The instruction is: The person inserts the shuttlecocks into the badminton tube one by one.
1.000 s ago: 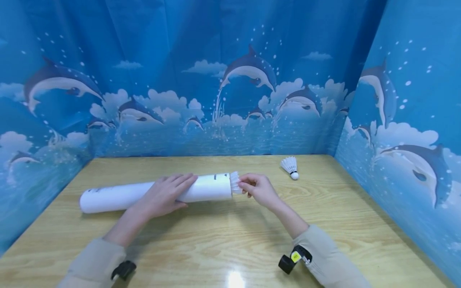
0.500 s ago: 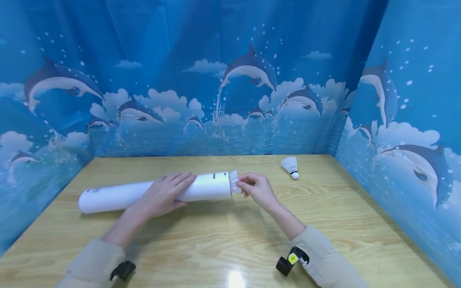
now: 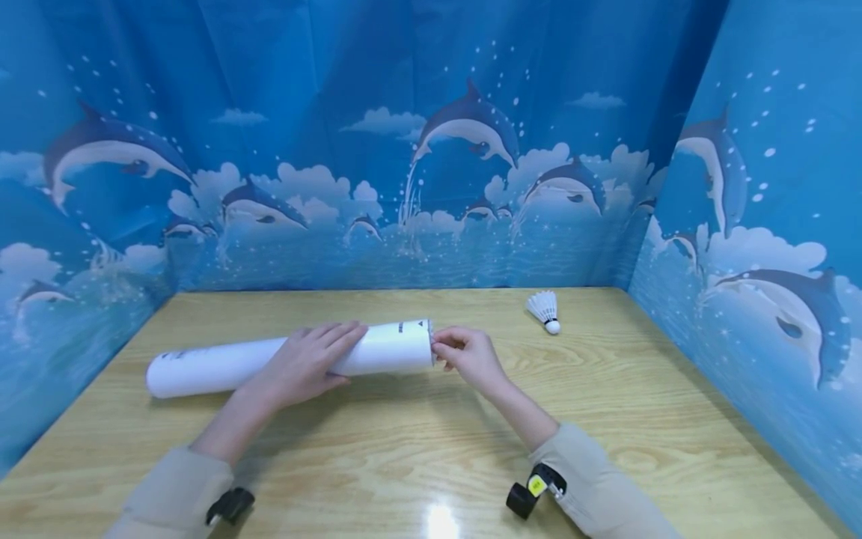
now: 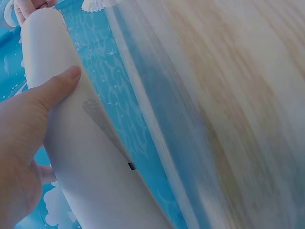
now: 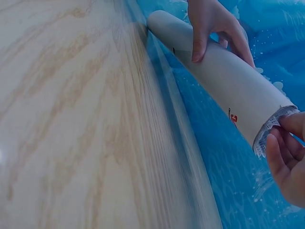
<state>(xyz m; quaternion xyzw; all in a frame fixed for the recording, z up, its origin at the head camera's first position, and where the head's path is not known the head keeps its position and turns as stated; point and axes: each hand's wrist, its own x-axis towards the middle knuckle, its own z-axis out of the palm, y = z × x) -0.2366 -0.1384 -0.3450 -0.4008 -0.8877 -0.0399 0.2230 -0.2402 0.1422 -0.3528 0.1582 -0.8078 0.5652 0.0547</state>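
A long white shuttlecock tube [image 3: 390,349] lies slantwise across the wooden table, its mouth toward the right. My left hand [image 3: 308,367] grips it around the middle, thumb on the near side and fingers over the top. At the mouth, my right hand [image 3: 470,359] pinches a shuttlecock [image 5: 260,144] by its feather skirt. In the right wrist view only the feather ends show at the tube's rim; the rest of this shuttlecock is hidden inside the tube and behind the fingers.
Another shuttlecock [image 3: 542,308] lies on the table [image 3: 377,464] toward the back right, its cork pointing to the front. A blue dolphin-print curtain [image 3: 323,150] borders the back and both sides of the table.
My right hand has moved left, pushing the shuttlecock deeper, so its skirt no longer sticks out visibly in the head view. My left hand and the tube have stayed nearly still.
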